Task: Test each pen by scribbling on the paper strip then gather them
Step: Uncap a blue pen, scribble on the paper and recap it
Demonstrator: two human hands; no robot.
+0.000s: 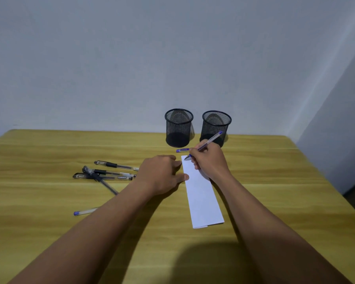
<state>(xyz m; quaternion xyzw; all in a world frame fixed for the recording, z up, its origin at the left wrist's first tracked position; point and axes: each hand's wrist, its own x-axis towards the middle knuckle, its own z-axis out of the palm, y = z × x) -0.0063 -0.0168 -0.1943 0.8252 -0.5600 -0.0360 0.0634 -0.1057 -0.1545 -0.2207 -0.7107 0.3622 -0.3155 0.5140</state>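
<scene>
A white paper strip (202,198) lies lengthwise on the wooden table (275,181). My right hand (210,160) grips a blue pen (208,142), its tip touching the strip's far end. The pen's blue cap (181,150) lies just beyond the strip. My left hand (162,173) rests on the table at the strip's left edge, its thumb pressing on the paper. Several black pens (105,173) lie in a loose pile to the left. Another blue pen (86,211) lies nearer me, partly hidden under my left forearm.
Two black mesh pen cups, one on the left (178,128) and one on the right (215,128), stand at the table's far edge by the wall. The right cup is partly behind the held pen. A wall corner rises at the right.
</scene>
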